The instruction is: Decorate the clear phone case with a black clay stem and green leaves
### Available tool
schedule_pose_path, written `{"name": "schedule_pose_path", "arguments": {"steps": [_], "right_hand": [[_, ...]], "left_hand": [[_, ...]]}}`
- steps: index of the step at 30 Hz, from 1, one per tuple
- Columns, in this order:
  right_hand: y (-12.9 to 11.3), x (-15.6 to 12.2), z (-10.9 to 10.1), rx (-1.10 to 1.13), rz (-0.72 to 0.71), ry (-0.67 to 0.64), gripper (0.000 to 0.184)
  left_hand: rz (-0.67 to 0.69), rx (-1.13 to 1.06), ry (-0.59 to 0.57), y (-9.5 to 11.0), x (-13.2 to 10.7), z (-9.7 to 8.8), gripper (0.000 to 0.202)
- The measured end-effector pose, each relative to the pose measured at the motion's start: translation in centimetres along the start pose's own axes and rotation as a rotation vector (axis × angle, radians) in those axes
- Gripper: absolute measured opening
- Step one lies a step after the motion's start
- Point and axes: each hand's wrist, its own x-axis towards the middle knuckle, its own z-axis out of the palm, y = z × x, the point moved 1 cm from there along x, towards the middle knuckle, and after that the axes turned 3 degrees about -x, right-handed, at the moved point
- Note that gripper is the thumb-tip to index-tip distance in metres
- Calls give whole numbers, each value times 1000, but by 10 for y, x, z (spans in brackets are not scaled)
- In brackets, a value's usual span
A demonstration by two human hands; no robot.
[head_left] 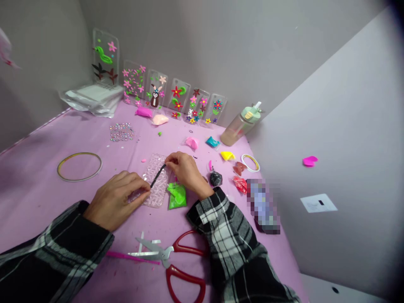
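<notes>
A thin black strip of modelling clay (158, 175) is stretched between my two hands, slanting over a clear textured phone case (157, 191) on the table. My left hand (118, 198) pinches its lower end between thumb and finger. At the upper end, my right hand (184, 168) grips the strip near the case's far right corner. Whether the strip touches the case I cannot tell. A bag of bright green clay (177, 196) lies against the case's right side, below my right hand. Right of my right wrist sits a wrapped lump of black clay (216, 178).
Open red-handled scissors (164, 255) and a pink stick (135, 257) lie in front, partly under my right sleeve. Decorated phone cases (178, 99) lean along the wall. A bottle (240, 125), a phone (263, 206), tape rings (80, 167) and yellow clay (227, 155) lie around.
</notes>
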Motion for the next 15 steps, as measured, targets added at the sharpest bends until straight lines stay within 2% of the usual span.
{"name": "schedule_pose_path", "arguments": {"steps": [15], "right_hand": [[-14,-5,0,-99,-21,8,13]], "left_hand": [[-59,-42,-20,-2,2,0,26]]}}
